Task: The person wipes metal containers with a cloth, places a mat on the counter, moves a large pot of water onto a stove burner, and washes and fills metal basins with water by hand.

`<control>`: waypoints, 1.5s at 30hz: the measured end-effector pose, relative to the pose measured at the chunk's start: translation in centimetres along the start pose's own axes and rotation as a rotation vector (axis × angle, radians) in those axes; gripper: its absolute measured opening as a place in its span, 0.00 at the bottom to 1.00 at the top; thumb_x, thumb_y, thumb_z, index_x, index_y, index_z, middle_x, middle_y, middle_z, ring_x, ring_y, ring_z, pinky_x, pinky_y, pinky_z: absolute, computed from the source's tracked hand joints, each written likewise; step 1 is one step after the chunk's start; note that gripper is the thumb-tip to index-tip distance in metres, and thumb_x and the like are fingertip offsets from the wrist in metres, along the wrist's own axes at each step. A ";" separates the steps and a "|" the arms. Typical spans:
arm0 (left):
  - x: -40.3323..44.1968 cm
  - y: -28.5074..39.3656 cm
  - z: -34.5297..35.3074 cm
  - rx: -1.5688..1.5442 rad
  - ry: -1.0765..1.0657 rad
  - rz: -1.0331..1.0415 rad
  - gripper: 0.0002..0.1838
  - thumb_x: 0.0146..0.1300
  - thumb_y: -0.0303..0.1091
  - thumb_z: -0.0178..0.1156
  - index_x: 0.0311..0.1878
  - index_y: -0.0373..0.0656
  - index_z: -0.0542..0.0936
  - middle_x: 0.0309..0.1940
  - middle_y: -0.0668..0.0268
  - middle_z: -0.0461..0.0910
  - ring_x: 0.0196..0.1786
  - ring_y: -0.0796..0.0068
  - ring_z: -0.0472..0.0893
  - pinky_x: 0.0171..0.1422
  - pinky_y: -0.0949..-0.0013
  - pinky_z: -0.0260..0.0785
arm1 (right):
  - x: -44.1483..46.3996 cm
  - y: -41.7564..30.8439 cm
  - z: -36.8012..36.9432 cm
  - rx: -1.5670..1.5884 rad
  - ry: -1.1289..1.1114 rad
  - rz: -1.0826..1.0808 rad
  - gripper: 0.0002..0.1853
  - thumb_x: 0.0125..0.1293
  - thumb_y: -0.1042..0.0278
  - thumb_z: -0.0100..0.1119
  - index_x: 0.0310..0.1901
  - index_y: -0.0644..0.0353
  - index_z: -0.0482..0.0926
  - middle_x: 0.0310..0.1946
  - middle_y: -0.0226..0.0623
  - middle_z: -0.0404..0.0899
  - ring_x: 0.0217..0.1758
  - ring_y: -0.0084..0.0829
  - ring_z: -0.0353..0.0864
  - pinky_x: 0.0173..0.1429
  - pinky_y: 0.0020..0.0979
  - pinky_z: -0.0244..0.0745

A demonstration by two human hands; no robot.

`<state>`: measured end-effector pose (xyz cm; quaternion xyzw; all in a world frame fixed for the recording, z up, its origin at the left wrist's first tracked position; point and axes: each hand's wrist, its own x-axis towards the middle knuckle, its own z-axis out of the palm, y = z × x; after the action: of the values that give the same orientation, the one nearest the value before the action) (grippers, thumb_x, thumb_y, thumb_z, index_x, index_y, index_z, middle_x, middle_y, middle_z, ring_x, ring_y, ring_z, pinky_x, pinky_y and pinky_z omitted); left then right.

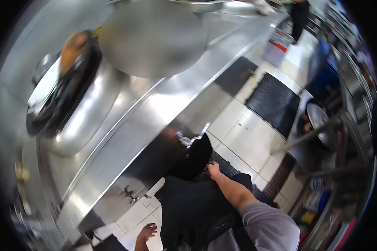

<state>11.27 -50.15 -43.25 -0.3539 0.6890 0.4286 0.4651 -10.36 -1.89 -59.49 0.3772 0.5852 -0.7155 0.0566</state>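
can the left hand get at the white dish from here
Probably not without a lean or a step: the left hand hangs low beside the counter, and the steel top lies between it and the white dish.

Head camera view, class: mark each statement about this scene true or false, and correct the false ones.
1. The left hand is clenched around a plate. False: its fingers are spread and no plate is in it.
2. The right hand shows higher in the picture than the left hand. True.
3. The sleeve of the right arm is bright red. False: it is grey.
4. A black mat lies on the light floor tiles. True.
5. The long counter has a wooden top. False: it is shiny metal.
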 end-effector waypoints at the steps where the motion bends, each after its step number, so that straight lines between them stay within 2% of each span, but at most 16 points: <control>1: 5.5 -4.2 -2.0 0.155 -0.154 0.154 0.32 0.61 0.40 0.67 0.69 0.49 0.70 0.53 0.66 0.81 0.51 0.67 0.82 0.57 0.54 0.75 | -1.4 -2.1 0.4 0.101 -0.029 0.052 0.09 0.57 0.79 0.55 0.40 0.64 0.80 0.30 0.38 0.80 0.31 0.34 0.82 0.33 0.36 0.80; 4: 12.9 -10.7 -1.2 0.476 -0.108 0.537 0.35 0.52 0.45 0.71 0.66 0.51 0.75 0.52 0.59 0.84 0.48 0.65 0.85 0.53 0.52 0.79 | 0.3 -3.2 3.7 0.238 -0.154 0.139 0.11 0.61 0.78 0.54 0.45 0.62 0.79 0.33 0.39 0.80 0.31 0.36 0.82 0.33 0.36 0.81; 6: 9.6 -8.0 0.1 0.207 0.153 0.147 0.31 0.61 0.53 0.67 0.65 0.50 0.77 0.43 0.47 0.86 0.38 0.62 0.86 0.45 0.51 0.79 | 3.1 -1.7 5.2 0.155 -0.331 0.139 0.10 0.63 0.78 0.52 0.44 0.61 0.80 0.34 0.40 0.81 0.34 0.36 0.83 0.36 0.37 0.82; 12: 1.7 -9.6 3.2 -0.003 0.380 0.258 0.28 0.63 0.48 0.63 0.63 0.42 0.79 0.56 0.49 0.82 0.54 0.57 0.84 0.60 0.60 0.76 | 6.2 -2.6 12.1 0.155 -0.437 0.256 0.13 0.77 0.58 0.50 0.58 0.51 0.74 0.46 0.31 0.80 0.54 0.37 0.79 0.63 0.56 0.68; 17: 0.4 -17.4 6.8 -0.074 0.293 -0.003 0.29 0.61 0.52 0.66 0.63 0.49 0.79 0.37 0.55 0.84 0.35 0.65 0.84 0.41 0.59 0.79 | 8.3 -0.2 10.6 -0.167 -0.557 0.195 0.12 0.73 0.62 0.55 0.52 0.56 0.76 0.36 0.34 0.79 0.40 0.37 0.81 0.35 0.43 0.78; 19: -2.3 -18.7 7.8 -0.092 0.105 -0.189 0.28 0.62 0.53 0.65 0.65 0.57 0.78 0.46 0.62 0.83 0.40 0.68 0.82 0.42 0.56 0.79 | 4.7 -2.1 7.9 -0.236 -0.710 0.091 0.08 0.70 0.65 0.60 0.44 0.59 0.76 0.25 0.34 0.77 0.25 0.34 0.79 0.24 0.35 0.75; 22: -7.8 -18.9 6.7 -0.078 -0.049 -0.323 0.25 0.65 0.55 0.62 0.64 0.63 0.77 0.53 0.66 0.79 0.43 0.66 0.82 0.48 0.52 0.80 | -3.2 -7.9 3.8 -0.374 -0.529 0.253 0.24 0.67 0.71 0.56 0.66 0.59 0.70 0.41 0.41 0.79 0.34 0.40 0.82 0.32 0.39 0.79; 24: -11.8 -17.9 4.1 -0.100 0.028 -0.295 0.24 0.67 0.54 0.61 0.61 0.53 0.79 0.53 0.59 0.81 0.46 0.59 0.84 0.44 0.47 0.80 | -6.9 -11.5 0.1 -0.317 -0.481 0.223 0.06 0.69 0.66 0.57 0.44 0.55 0.76 0.27 0.38 0.78 0.29 0.40 0.82 0.26 0.38 0.76; 27: -18.7 -16.3 -1.8 -0.079 0.240 -0.171 0.21 0.67 0.54 0.59 0.43 0.44 0.85 0.35 0.60 0.84 0.35 0.57 0.83 0.44 0.45 0.80 | -11.2 -16.3 -6.9 -0.257 -0.569 0.315 0.06 0.67 0.70 0.55 0.44 0.55 0.74 0.29 0.34 0.74 0.33 0.40 0.82 0.31 0.37 0.76; 28: -22.1 -15.1 -3.7 0.030 0.366 -0.055 0.22 0.65 0.54 0.60 0.44 0.42 0.85 0.40 0.55 0.85 0.43 0.53 0.83 0.52 0.50 0.77 | -11.2 -17.0 -9.7 -0.253 -0.657 0.312 0.03 0.68 0.68 0.55 0.40 0.56 0.76 0.29 0.36 0.75 0.34 0.44 0.83 0.34 0.43 0.78; 30: -25.7 -14.9 -7.5 0.257 0.645 0.132 0.26 0.63 0.55 0.60 0.49 0.40 0.86 0.47 0.48 0.85 0.55 0.50 0.82 0.62 0.53 0.72 | -18.9 -21.8 -11.3 -0.429 -0.294 0.340 0.04 0.66 0.70 0.55 0.42 0.52 0.75 0.28 0.31 0.74 0.32 0.40 0.82 0.36 0.44 0.76; 36: -45.3 -4.4 -18.1 -0.145 1.162 0.413 0.24 0.59 0.42 0.68 0.56 0.40 0.81 0.46 0.50 0.84 0.49 0.53 0.84 0.56 0.56 0.77 | -30.0 -28.6 -18.0 -0.615 -0.405 0.435 0.05 0.68 0.67 0.56 0.43 0.54 0.78 0.30 0.33 0.77 0.35 0.39 0.85 0.32 0.43 0.77; 40: -48.6 -2.7 -26.0 -0.504 1.210 0.690 0.28 0.65 0.31 0.64 0.69 0.46 0.72 0.54 0.57 0.80 0.48 0.66 0.83 0.49 0.64 0.77 | -33.9 -32.1 -17.2 -0.871 -0.641 -0.172 0.09 0.68 0.65 0.58 0.43 0.62 0.81 0.30 0.35 0.82 0.31 0.31 0.85 0.29 0.33 0.76; 42: -52.6 -0.4 -29.3 -0.871 1.030 0.599 0.34 0.65 0.31 0.62 0.74 0.51 0.64 0.64 0.61 0.74 0.50 0.70 0.80 0.53 0.68 0.73 | -39.1 -32.7 -15.4 -0.627 -0.394 -0.087 0.12 0.68 0.63 0.59 0.39 0.65 0.83 0.26 0.34 0.83 0.27 0.28 0.84 0.29 0.29 0.77; 43: -48.8 -2.9 -33.0 -1.067 1.032 0.832 0.36 0.67 0.35 0.61 0.77 0.56 0.58 0.70 0.61 0.67 0.59 0.66 0.76 0.59 0.60 0.71 | -40.5 -33.1 -13.8 -0.726 -0.344 -0.144 0.12 0.71 0.65 0.59 0.51 0.62 0.80 0.33 0.36 0.85 0.32 0.30 0.86 0.31 0.30 0.78; 45: -45.1 -4.4 -41.4 -1.216 1.063 0.797 0.40 0.69 0.43 0.62 0.79 0.52 0.52 0.72 0.62 0.65 0.68 0.61 0.71 0.64 0.51 0.69 | -43.0 -32.9 -10.6 -0.890 -0.271 -0.272 0.14 0.69 0.62 0.60 0.47 0.65 0.81 0.34 0.38 0.85 0.30 0.28 0.86 0.32 0.30 0.79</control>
<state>15.44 -85.92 6.44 -0.4253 0.5389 0.6286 -0.3655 7.95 2.05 -7.64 0.1399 0.8658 -0.4394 0.1941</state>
